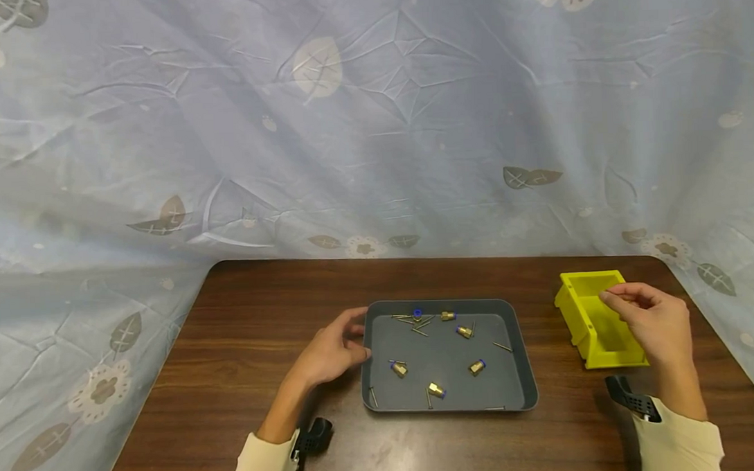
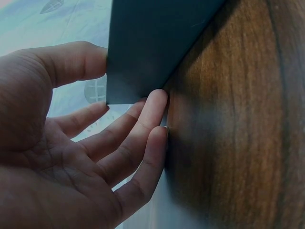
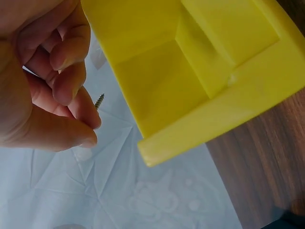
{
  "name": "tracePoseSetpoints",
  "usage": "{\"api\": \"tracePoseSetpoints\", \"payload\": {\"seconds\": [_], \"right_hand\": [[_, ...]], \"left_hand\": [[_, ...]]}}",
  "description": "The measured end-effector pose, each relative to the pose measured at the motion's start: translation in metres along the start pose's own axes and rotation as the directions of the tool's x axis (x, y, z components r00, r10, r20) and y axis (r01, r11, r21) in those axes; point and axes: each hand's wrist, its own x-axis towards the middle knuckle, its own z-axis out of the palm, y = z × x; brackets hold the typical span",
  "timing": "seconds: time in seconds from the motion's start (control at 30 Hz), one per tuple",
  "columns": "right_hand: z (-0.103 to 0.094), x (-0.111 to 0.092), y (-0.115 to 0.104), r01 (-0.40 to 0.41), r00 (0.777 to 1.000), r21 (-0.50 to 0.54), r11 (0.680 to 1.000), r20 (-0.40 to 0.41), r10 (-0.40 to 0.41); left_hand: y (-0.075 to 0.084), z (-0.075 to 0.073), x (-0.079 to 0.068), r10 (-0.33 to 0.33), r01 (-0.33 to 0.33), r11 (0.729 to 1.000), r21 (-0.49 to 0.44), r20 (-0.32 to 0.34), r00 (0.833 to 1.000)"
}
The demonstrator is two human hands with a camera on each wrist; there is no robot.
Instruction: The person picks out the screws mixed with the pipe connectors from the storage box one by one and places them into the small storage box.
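My right hand (image 1: 657,326) pinches a small screw (image 3: 99,101) between thumb and index finger; its threaded tip sticks out in the right wrist view. That hand is over the right side of a yellow bin (image 1: 615,359), and the bin's visible floor is bare. On the left, my left hand (image 1: 331,351) touches the end of a grey tray (image 1: 431,351), thumb at its wall and fingers spread low along it, as the left wrist view shows. Inside the tray lie several brass push-in fittings (image 1: 436,390) with blue collars and several loose screws (image 1: 502,347).
The brown wooden table (image 1: 279,301) carries both containers, with a strip of tabletop between tray and bin. A pale patterned curtain (image 1: 374,159) hangs behind the table and along its sides. Each wrist wears a black camera mount (image 1: 632,398).
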Motion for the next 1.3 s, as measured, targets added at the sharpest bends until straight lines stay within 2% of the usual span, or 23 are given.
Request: {"api": "tracePoseSetpoints", "payload": {"seconds": [0.23, 0.57, 0.7, 0.9, 1.03, 1.2, 1.3], "right_hand": [[0.002, 0.000, -0.001, 0.007, 1.000, 0.002, 1.000, -0.011, -0.007], [0.008, 0.000, 0.000, 0.076, 0.997, 0.021, 0.997, -0.021, -0.076], [0.006, 0.000, 0.000, 0.076, 0.997, 0.059, 0.995, 0.003, -0.076], [0.002, 0.000, -0.005, 0.044, 0.997, 0.180, 0.983, 0.050, -0.054], [0.002, 0.000, -0.009, 0.032, 0.996, 0.283, 0.959, 0.074, -0.056], [0.003, -0.002, -0.012, 0.028, 0.991, 0.465, 0.885, 0.106, -0.087], [0.004, -0.004, -0.016, 0.037, 0.986, 0.509, 0.860, 0.120, -0.114]], "left_hand": [[0.000, 0.000, 0.001, 0.010, -0.010, 1.000, 0.007, 0.009, 1.000], [-0.001, 0.000, 0.000, 0.018, -0.018, 1.000, 0.004, 0.016, 1.000], [-0.001, 0.000, 0.000, 0.018, -0.018, 1.000, 0.004, 0.014, 1.000], [0.000, 0.000, 0.001, 0.019, -0.020, 1.000, 0.004, 0.011, 1.000], [0.000, -0.001, 0.001, 0.019, -0.019, 1.000, 0.005, 0.010, 1.000], [0.001, -0.001, 0.000, 0.021, -0.021, 1.000, 0.004, 0.012, 1.000], [0.001, -0.002, -0.001, 0.019, -0.019, 1.000, 0.003, 0.012, 1.000]]}}
